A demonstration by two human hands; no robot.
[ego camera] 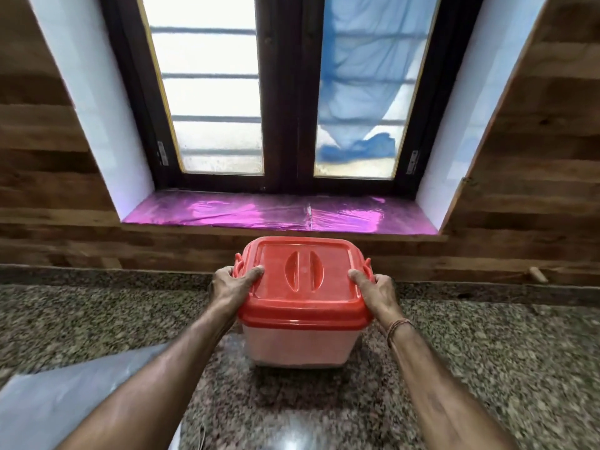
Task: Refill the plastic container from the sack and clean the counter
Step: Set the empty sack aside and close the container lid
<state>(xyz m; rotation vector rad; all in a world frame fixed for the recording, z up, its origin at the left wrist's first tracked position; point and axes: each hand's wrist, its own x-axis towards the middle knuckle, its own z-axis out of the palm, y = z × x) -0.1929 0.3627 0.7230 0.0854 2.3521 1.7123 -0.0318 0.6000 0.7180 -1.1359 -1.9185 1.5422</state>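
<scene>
Container: whitish plastic container (300, 345) with a red lid (302, 287) snapped on, right in the middle of the view. It seems to sit on the counter (487, 352), close to the back wall, though the bottom edge is kinda blurry.
Lid: closed, with a moulded grip in the centre and a red clip on each side.
Left hand: the left hand (232, 285) grips the container's left side at lid level, thumb flat on top of the lid. The fingers curl round the edge and mostly go out of sight.
Right hand: the right hand (376, 292) has the same grip on the right side, thumb on the lid and fingers wrapped over the rim. There's a thread band (397, 328) on that wrist.
Counter: speckled granite, glossy near the bottom of the view.
Lower left: a pale grey sheet (65, 394) lies on the counter. It's too blurry to say what it is.
Behind: a wood-look wall and a dark-framed window (279, 92). The sill (259, 212) is covered in shiny purple film, and a blue cloth (363, 76) shows behind the right pane.
</scene>
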